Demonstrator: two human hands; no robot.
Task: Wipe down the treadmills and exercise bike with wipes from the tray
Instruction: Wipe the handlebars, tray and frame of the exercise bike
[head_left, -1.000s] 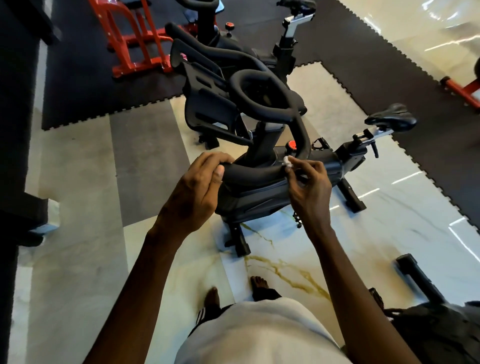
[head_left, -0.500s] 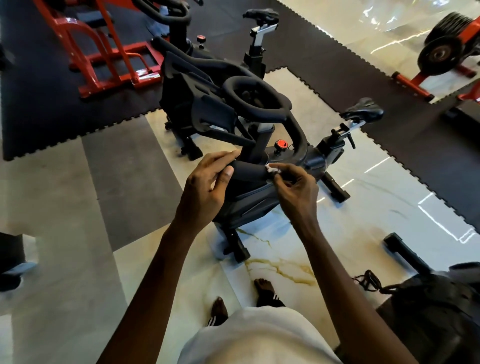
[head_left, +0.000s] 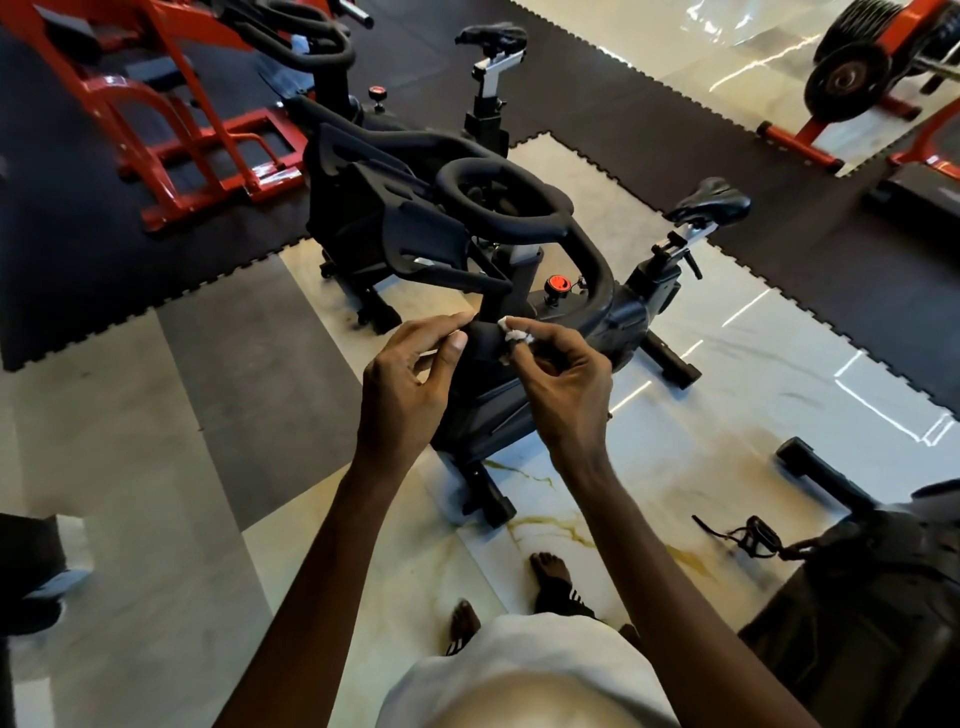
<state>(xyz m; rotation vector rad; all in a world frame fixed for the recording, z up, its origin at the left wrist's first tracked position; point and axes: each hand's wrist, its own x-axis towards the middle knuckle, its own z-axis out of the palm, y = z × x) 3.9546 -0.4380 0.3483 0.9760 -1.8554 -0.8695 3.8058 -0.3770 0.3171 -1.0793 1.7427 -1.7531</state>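
Looking down through the head view, the black exercise bike (head_left: 644, 312) stands on the pale floor (head_left: 779, 389) just ahead of the person's bare feet. The handlebar end (head_left: 485, 340), the bar's free tip nearest the person, is the mark for all else.

The left hand (head_left: 410, 379) sits on the left of the handlebar end. Its forefinger is curled over the top and its thumb tip is set against the side, so the fingers (head_left: 441, 325) hold the tip lightly. The other fingers hang half curled below it.

The right hand (head_left: 561, 384) sits on the right of the handlebar end. Thumb and forefinger are pinched tight on a small crumpled white wipe (head_left: 511, 328), which touches the upper right face of the tip. The remaining fingers are bent and hold nothing.

From the handlebar end the bar runs rightward under the right hand, then bends away toward the black loop (head_left: 498, 208) beyond. A red knob (head_left: 558, 285) lies just past the handlebar end, and the saddle (head_left: 711, 200) lies well off to the far right. A second bike (head_left: 332, 62) stands far beyond it.

The right hand is the nearer to unwiped bar, so the next stroke probably follows that axis rightward. The left hand would steady the tip. No tray shows anywhere in view.
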